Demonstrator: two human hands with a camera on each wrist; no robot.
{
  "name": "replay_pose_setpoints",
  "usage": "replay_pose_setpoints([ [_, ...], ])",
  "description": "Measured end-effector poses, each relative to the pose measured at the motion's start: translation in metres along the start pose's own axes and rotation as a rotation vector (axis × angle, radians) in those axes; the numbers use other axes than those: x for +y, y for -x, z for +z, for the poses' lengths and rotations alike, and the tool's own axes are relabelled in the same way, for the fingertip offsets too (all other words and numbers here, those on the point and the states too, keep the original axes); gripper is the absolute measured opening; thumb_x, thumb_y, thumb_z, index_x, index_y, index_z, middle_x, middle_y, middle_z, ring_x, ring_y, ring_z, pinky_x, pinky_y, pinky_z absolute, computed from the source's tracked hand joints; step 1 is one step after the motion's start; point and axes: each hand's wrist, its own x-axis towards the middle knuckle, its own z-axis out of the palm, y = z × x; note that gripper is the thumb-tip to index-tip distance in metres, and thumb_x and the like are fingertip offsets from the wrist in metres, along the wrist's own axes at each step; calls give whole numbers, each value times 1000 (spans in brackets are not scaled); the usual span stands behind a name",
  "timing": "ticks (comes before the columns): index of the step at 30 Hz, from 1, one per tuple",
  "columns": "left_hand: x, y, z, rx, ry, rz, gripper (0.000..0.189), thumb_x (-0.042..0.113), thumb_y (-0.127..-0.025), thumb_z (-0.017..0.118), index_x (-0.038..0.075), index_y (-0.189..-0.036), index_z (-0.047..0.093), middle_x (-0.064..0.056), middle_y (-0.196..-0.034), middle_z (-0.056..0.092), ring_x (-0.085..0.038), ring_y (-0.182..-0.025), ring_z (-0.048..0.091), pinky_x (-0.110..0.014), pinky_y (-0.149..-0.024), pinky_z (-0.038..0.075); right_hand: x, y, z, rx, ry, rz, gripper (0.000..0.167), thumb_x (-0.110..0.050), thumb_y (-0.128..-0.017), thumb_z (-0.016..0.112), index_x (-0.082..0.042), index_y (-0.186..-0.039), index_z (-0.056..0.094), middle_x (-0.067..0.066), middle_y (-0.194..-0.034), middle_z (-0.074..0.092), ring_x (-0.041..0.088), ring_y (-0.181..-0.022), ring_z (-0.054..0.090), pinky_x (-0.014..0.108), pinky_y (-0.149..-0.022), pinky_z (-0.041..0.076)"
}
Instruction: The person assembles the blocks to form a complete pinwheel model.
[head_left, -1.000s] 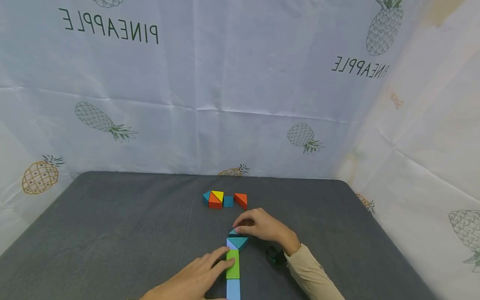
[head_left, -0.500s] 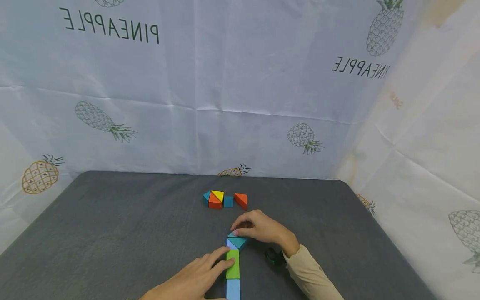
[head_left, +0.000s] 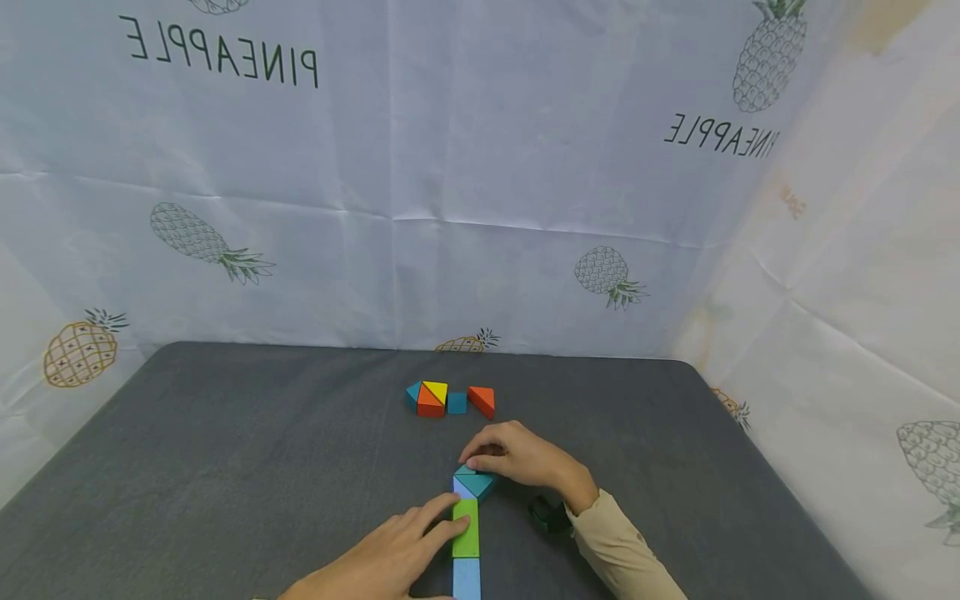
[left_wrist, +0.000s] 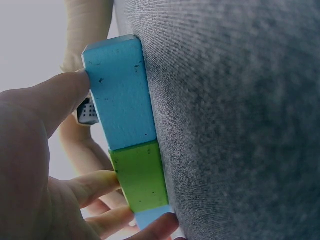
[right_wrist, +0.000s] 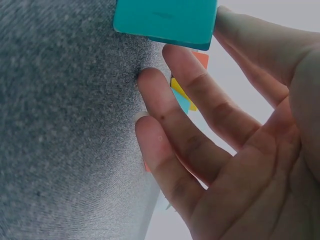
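Teal triangular block (head_left: 463,471), pinched in your right hand (head_left: 529,456), should prove light and rigid; grip opposite faces, left hand (head_left: 386,550) relaxed.

Green blk (head_left: 466,535), lt-blue blk (head_left: 467,579), teal tri blk (head_left: 464,471), dk-grey tbl (head_left: 262,458), pale cloth (head_left: 487,125) w/ pineapple print (head_left: 186,233)

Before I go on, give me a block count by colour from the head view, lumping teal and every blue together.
Blue or teal blocks: 6
Green block: 1
Orange-red blocks: 2
Yellow block: 1
Total: 10 visible
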Motion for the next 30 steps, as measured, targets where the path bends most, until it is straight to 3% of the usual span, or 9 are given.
replay_pose_setpoints([
  [15, 0, 0, -1, -29, -13, -27, 79, 66, -89, 58, 12, -145, 46, -13, -149, 41, -14, -104, 54, -29, -79, 52, 2, 0, -1, 33, -5, 16, 22, -20, -99, 62, -11, -116, 72, 3, -113, 71, 12, -99, 65, 22, -85, 52],
  [30, -1, 0, -1, -30, -8, -24, 81, 66, -87, 61, 11, -145, 46, -14, -149, 40, -12, -103, 53, -28, -78, 51, 4, 1, -5, 142, 48, 19, 25, -20, -96, 66, -9, -118, 71, 2, -107, 70, 11, -90, 64, 23, -78, 51],
])
